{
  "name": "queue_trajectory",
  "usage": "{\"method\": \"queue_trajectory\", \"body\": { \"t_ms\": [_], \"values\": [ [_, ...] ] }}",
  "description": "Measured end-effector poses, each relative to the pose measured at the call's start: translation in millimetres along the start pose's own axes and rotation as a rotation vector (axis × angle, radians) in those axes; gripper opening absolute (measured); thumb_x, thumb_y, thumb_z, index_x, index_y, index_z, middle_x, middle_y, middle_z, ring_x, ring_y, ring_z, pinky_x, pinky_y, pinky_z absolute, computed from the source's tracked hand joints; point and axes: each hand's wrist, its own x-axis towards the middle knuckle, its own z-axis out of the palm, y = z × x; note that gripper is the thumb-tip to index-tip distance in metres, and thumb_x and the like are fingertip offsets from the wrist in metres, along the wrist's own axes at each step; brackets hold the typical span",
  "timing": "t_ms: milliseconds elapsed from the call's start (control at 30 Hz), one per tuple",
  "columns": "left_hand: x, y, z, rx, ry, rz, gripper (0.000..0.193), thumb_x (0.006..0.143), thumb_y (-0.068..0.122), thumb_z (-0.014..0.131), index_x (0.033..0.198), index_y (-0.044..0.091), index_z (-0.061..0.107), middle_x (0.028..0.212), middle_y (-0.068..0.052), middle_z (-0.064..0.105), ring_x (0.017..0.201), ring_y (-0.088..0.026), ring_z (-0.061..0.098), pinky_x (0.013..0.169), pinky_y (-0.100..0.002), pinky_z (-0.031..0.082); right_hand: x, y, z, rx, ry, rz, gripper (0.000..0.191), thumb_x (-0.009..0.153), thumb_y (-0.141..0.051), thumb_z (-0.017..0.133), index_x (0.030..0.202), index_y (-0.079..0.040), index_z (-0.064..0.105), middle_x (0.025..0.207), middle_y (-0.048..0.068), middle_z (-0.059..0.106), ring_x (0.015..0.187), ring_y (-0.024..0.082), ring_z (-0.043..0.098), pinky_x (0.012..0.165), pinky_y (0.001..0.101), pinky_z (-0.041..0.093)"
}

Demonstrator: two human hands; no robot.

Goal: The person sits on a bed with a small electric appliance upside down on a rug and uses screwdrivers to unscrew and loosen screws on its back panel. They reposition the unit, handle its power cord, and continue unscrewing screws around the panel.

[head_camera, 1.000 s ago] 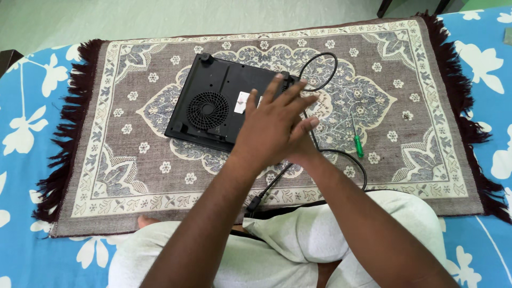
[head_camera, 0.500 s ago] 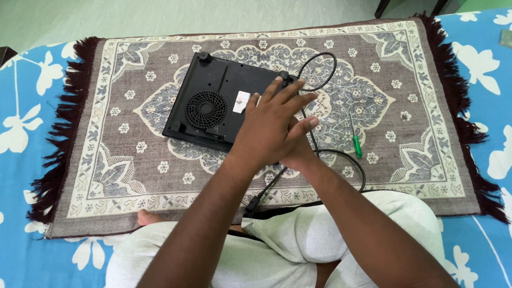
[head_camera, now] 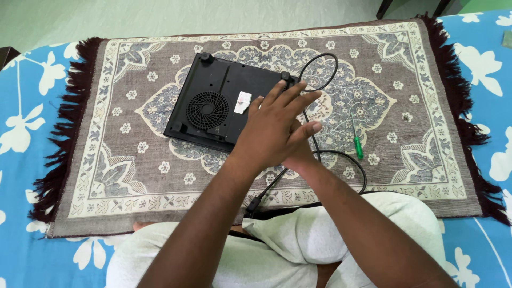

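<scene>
A black induction cooktop [head_camera: 213, 104] lies upside down on a patterned rug [head_camera: 133, 165], its round fan grille facing up. My left hand [head_camera: 272, 128] hovers flat over the cooktop's right edge, fingers spread and holding nothing. My right hand [head_camera: 300, 159] lies under it, mostly hidden; only the wrist and heel show. The cooktop's black power cord [head_camera: 341, 157] loops from its far right corner round to my lap. A green-handled screwdriver [head_camera: 356, 140] lies on the rug to the right of my hands, untouched.
The rug lies on a blue sheet with white flowers [head_camera: 26, 122]. My crossed legs in light shorts [head_camera: 298, 240] sit at the rug's near edge. Dark furniture legs [head_camera: 384, 8] stand beyond the far right corner.
My stacked hands stay over the cooktop's right edge, with the left fingers shifted slightly. Nothing was picked up or put down.
</scene>
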Motion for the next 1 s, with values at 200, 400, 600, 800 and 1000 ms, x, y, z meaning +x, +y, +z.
{"method": "queue_trajectory", "body": {
  "t_ms": [200, 400, 600, 800, 1000],
  "values": [
    [-13, -13, -24, 0.011, -0.127, -0.043, 0.062, 0.095, 0.054, 0.057, 0.151, 0.030, 0.048, 0.160, -0.005, 0.044, 0.150, -0.034, 0.035, 0.114, -0.068, 0.022, 0, -8, 6, 0.103, 0.119, -0.281, 0.047, 0.097, -0.018, 0.070, 0.135, 0.002, 0.049, 0.126, 0.015, 0.059, 0.118, 0.025, 0.058, 0.096, 0.0385, 0.050],
    [-33, -62, -51, 0.048, -0.106, -0.140, 0.057, 0.099, 0.051, 0.056, 0.150, 0.027, 0.050, 0.161, -0.007, 0.042, 0.151, -0.034, 0.033, 0.116, -0.062, 0.025, 10, -4, 0, 0.395, 0.128, -0.041, 0.025, 0.102, -0.026, 0.070, 0.094, -0.011, 0.052, 0.075, -0.006, 0.050, 0.067, 0.005, 0.050, 0.059, 0.0224, 0.041],
    [-75, -156, -87, 0.279, -0.170, -0.294, 0.057, 0.096, 0.049, 0.062, 0.147, 0.024, 0.054, 0.155, -0.009, 0.049, 0.144, -0.032, 0.043, 0.117, -0.058, 0.030, 13, -1, 1, 0.457, 0.103, -0.063, 0.026, 0.102, -0.025, 0.069, 0.090, -0.012, 0.051, 0.066, -0.008, 0.043, 0.059, 0.002, 0.039, 0.053, 0.0220, 0.031],
    [-160, -222, -107, 0.483, -0.206, -0.348, 0.056, 0.088, 0.043, 0.070, 0.139, 0.024, 0.061, 0.146, -0.007, 0.059, 0.134, -0.032, 0.054, 0.104, -0.053, 0.045, 11, 0, -1, 0.464, 0.107, -0.053, 0.021, 0.103, -0.023, 0.068, 0.092, -0.013, 0.053, 0.071, -0.007, 0.050, 0.063, 0.003, 0.048, 0.056, 0.0211, 0.040],
    [-203, -241, -96, 0.445, -0.156, -0.323, 0.054, 0.084, 0.038, 0.075, 0.134, 0.022, 0.064, 0.143, -0.007, 0.061, 0.131, -0.032, 0.056, 0.099, -0.051, 0.048, 14, 19, -7, 0.496, 0.231, 0.040, 0.014, 0.103, -0.021, 0.065, 0.097, -0.014, 0.054, 0.077, -0.005, 0.056, 0.063, 0.004, 0.055, 0.057, 0.0222, 0.049]
  ]
}}
